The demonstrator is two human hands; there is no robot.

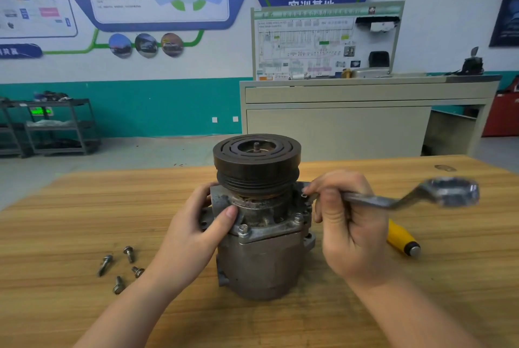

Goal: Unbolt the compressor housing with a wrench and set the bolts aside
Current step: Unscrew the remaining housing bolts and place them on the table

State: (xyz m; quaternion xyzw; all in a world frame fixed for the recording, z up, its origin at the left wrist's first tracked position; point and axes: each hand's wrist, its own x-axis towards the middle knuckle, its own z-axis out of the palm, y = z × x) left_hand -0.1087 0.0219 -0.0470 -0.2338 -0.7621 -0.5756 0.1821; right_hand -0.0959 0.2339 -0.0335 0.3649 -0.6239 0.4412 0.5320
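A grey metal compressor (259,257) stands upright on the wooden table (435,291), its black pulley (257,156) on top. My left hand (196,229) grips the left side of the housing flange, thumb near a bolt (243,229) still in the flange; a second bolt (298,218) sits further right. My right hand (348,224) holds a ring wrench (415,197) by its shaft at the compressor's right side; its far ring end sticks out to the right, blurred. Several removed bolts (123,267) lie on the table left of the compressor.
A yellow-handled tool (403,239) lies on the table behind my right hand. Beyond the table stand a beige workbench (351,111) with a wiring display board, and dark shelving carts (56,125) at the left wall.
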